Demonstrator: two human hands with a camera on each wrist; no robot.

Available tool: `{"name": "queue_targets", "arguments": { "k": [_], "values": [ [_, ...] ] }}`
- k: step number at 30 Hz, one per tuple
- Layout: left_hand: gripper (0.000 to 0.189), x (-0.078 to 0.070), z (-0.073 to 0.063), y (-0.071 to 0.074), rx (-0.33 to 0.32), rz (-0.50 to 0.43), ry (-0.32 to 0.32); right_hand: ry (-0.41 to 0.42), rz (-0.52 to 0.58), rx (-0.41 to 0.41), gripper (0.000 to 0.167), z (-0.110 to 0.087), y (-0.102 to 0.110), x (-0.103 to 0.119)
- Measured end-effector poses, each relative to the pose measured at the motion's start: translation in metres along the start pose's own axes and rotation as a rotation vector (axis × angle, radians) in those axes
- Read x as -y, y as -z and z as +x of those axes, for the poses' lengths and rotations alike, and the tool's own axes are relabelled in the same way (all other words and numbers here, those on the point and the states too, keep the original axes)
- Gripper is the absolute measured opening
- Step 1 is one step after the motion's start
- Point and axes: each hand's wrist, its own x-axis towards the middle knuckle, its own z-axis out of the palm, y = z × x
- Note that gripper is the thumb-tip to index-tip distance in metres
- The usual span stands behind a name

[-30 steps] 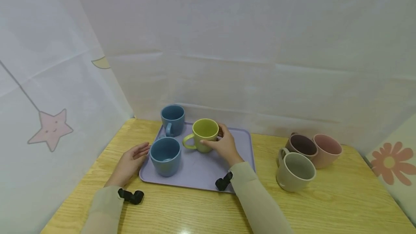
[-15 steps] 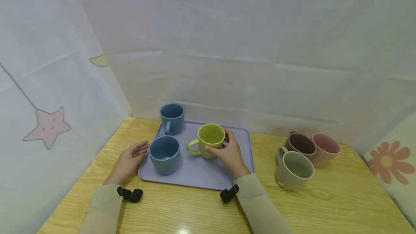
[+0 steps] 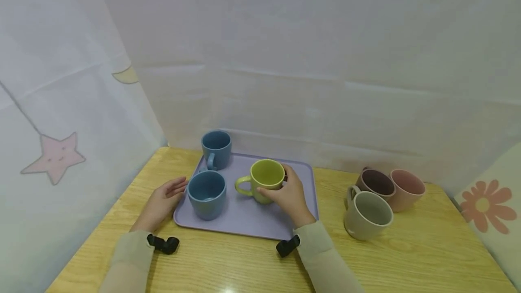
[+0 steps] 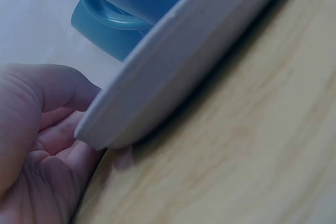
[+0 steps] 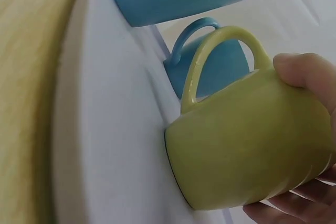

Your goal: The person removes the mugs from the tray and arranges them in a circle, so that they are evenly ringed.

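My right hand (image 3: 290, 194) grips a yellow-green mug (image 3: 260, 184) from its right side, thumb in front and fingers behind. In the right wrist view the mug (image 5: 241, 145) stands upright with its base against the lilac tray (image 3: 244, 220) and its handle pointing left. At the tray's left edge is my left hand (image 3: 159, 205), its fingers loosely extended. The left wrist view has those fingers at the tray's rim (image 4: 136, 87), partly hidden behind it. A blue mug (image 3: 208, 202) occupies the tray's front left, and a second blue mug (image 3: 217, 150) its back left corner.
Right of the tray, three mugs stand close together on the wooden table (image 3: 195, 261): a grey-white mug (image 3: 362, 223), a dark brown mug (image 3: 366, 180) and a pink mug (image 3: 407, 193). A white cloth (image 3: 305, 80) hangs behind the table.
The yellow-green mug, held by my right hand, has moved right and toward me on the tray, away from the blue mugs. My left hand has stayed at the tray's left edge.
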Motion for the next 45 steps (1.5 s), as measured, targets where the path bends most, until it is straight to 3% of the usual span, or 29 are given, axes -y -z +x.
{"name": "queue_targets", "arguments": {
  "k": [8, 18, 26, 32, 37, 43, 45],
  "values": [
    [0.054, 0.003, -0.003, 0.001, -0.006, 0.005, 0.006, 0.044, -0.083, -0.083, 0.088, -0.011, 0.019, 0.011],
    [0.054, 0.002, -0.003, 0.0, 0.004, -0.002, 0.005, 0.035, -0.035, -0.189, 0.086, -0.022, 0.083, 0.039],
    [0.054, 0.001, 0.0, -0.001, 0.008, -0.009, -0.004, 0.033, 0.018, -0.342, 0.085, -0.038, 0.134, 0.061],
    [0.055, 0.001, 0.001, -0.001, 0.006, -0.004, 0.003, 0.051, -0.026, -0.462, 0.082, -0.049, 0.167, 0.066],
    [0.055, 0.002, 0.001, -0.001, 0.0, -0.004, -0.013, 0.003, -0.015, -0.53, 0.083, -0.051, 0.191, 0.065],
    [0.055, 0.001, 0.002, -0.002, 0.002, -0.016, -0.017, -0.113, 0.13, -0.593, 0.084, -0.053, 0.221, 0.064],
    [0.056, 0.0, 0.002, -0.001, 0.002, -0.005, -0.016, -0.146, 0.104, -0.622, 0.084, -0.055, 0.23, 0.062]
  ]
}}
